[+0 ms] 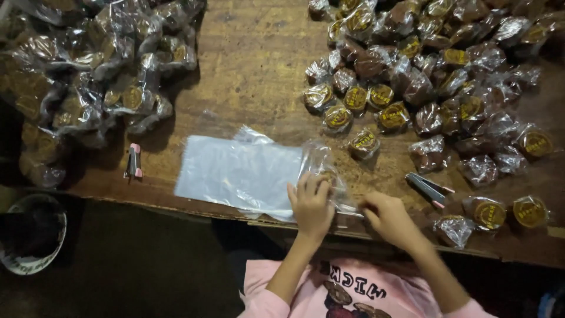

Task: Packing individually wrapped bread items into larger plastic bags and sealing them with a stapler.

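Pink sleeves lead up from the bottom edge to two bare hands at the near edge of the brown wooden bench. Her left hand lies flat, fingers together, pressing on a clear plastic bag with a brown wrapped sweet inside. Her right hand is just beside it, fingers curled and pinching the bag's near edge; it is blurred, so I cannot tell the grip more exactly. Left of the left hand, touching the bag, a stack of flat clear plastic sheets lies spread. Farther left is a small black and pink stapler. Just right of the right hand sits a second black and pink stapler. Beyond both hands spreads a heap of brown sweets in clear wrappers with round gold labels; filled bags pile far left.
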